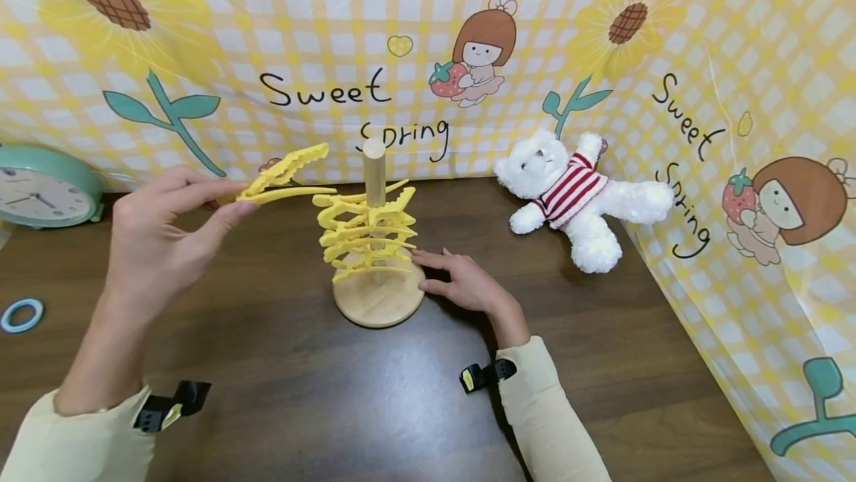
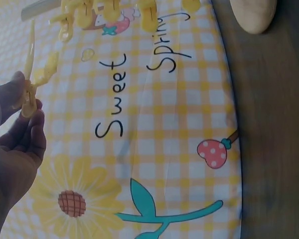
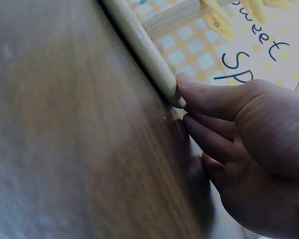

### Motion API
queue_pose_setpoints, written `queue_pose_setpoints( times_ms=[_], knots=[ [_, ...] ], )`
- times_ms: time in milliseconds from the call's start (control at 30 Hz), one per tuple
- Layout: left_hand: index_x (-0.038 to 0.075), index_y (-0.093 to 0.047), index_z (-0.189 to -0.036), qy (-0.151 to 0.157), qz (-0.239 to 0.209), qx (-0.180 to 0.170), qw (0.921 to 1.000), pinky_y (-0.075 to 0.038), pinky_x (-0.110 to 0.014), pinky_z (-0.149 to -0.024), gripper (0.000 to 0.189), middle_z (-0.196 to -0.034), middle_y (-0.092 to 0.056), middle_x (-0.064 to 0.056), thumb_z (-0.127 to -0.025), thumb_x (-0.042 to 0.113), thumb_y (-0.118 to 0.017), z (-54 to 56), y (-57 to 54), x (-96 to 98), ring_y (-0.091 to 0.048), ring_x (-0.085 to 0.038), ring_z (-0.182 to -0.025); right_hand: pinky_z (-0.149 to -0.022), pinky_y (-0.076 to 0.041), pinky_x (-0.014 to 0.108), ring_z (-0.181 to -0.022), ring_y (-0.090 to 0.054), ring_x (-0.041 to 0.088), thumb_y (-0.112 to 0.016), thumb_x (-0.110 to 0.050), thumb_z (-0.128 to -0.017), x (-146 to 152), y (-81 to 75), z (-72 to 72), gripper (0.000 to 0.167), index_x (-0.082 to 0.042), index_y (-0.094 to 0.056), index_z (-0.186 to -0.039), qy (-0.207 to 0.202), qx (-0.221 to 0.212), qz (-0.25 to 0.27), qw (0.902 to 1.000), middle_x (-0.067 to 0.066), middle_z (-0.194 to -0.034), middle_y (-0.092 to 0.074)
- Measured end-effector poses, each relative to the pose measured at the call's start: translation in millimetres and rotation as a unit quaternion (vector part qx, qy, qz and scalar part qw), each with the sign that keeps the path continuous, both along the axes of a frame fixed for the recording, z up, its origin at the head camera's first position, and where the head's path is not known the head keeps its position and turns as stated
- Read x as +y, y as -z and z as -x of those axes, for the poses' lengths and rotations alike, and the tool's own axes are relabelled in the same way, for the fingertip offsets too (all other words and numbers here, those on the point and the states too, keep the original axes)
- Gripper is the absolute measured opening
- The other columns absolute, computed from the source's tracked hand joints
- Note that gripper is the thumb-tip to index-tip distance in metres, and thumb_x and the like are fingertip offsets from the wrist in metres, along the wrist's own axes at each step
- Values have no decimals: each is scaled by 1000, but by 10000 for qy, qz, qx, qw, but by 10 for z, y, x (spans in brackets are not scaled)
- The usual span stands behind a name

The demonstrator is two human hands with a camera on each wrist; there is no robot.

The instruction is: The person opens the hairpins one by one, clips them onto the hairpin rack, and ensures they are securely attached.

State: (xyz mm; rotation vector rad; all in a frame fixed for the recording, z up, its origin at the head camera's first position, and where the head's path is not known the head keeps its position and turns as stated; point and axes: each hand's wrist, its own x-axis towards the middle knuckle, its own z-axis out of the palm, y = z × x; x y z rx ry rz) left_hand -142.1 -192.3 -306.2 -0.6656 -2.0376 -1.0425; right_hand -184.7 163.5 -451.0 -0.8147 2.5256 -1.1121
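My left hand [image 1: 170, 222] pinches a yellow hair clip [image 1: 287, 174] between thumb and fingers, left of the wooden stand. The clip's two arms are spread apart, one toothed, pointing toward the post [image 1: 375, 177]. In the left wrist view, the same hand [image 2: 20, 134] squeezes the clip [image 2: 29, 97] at its tail end. Several yellow clips [image 1: 368, 233] sit one above another around the upright post. My right hand [image 1: 468, 280] holds the round base [image 1: 377, 311] by its right edge. In the right wrist view, the thumb rests at the rim [image 3: 154, 64], the other fingers beside it.
A white teddy bear [image 1: 568, 196] in a striped shirt lies at the back right. On the left are a green clock [image 1: 47, 185] and a light blue ring [image 1: 22, 316]. A checked cloth [image 1: 301, 29] hangs behind and along the right of the dark wooden table [image 1: 301, 408].
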Motion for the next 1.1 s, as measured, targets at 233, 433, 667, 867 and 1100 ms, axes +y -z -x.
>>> queue_pose_setpoints(
  times_ms=[233,433,667,867,1100],
  knots=[
    [-6,-79,-88,132,64,-11,9999,-38,-12,-71,28,-72,-64,-11,-87,21,-84,-12,-33,154,-52,5,-75,-123,-14,42,-150,-23,34,-67,-19,-100,-1,8,9,51,-9,-53,-148,-3,-25,-21,10000,2,-155,-44],
    [-5,-79,-88,355,367,48,9987,-39,-12,-72,23,-77,-69,-10,-68,-14,-86,9,-68,279,-56,3,-78,-123,-14,43,-149,-26,33,-67,-18,-100,-3,-5,8,50,-7,-54,-147,-47,44,63,10000,4,-154,-46],
    [-4,-79,-90,415,542,-98,9976,-39,-14,-70,20,-80,-69,-8,-72,-9,-87,28,-80,369,-56,-5,-77,-123,-14,41,-150,-26,31,-67,-18,-100,-3,-1,1,51,-8,-53,-147,-52,18,37,10000,2,-154,-46],
    [-5,-79,-90,642,464,61,9968,-42,-15,-75,21,-80,-69,-9,-71,-11,-87,46,-113,448,-57,-9,-80,-123,-13,41,-148,-31,27,-67,-18,-100,-7,5,7,51,-7,-53,-147,-78,62,64,9999,4,-154,-46],
    [-6,-79,-90,777,558,52,9954,-38,-18,-67,16,-75,-63,-5,-75,-9,-85,70,-138,535,-49,-9,-70,-123,-13,40,-148,-31,28,-67,-17,-100,-11,-3,9,50,-7,-54,-147,-64,50,60,9999,6,-153,-47]
  ],
)
